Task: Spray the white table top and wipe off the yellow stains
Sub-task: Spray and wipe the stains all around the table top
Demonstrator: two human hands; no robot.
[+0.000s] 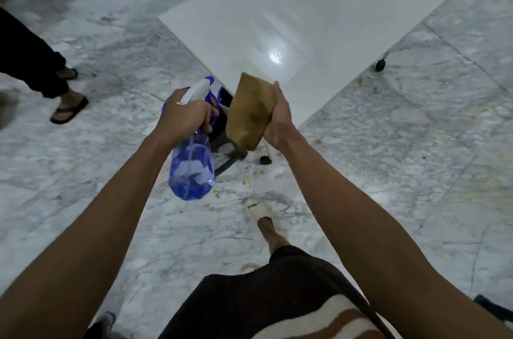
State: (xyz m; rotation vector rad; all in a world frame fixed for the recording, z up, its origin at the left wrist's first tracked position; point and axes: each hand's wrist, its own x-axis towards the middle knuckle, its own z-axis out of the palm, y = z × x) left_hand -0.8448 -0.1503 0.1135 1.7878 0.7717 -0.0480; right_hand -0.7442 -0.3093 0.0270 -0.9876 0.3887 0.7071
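Observation:
The white table top [319, 19] stretches from the middle to the upper right, glossy, with a lamp glare near its front corner; I make out no yellow stains on it. My left hand [184, 116] grips the neck of a blue see-through spray bottle [193, 169] with a white trigger head, held tilted just short of the table's near corner. My right hand [279, 119] holds a folded brown cloth [251, 112] upright beside the bottle, its top edge overlapping the table's corner.
Grey marble floor [416, 144] all around, with small yellowish crumbs below the table corner. Another person's feet in dark sandals [69, 111] stand at the left. My own foot in a pale slipper [258, 212] is below. Black table feet [380, 64] show under the edges.

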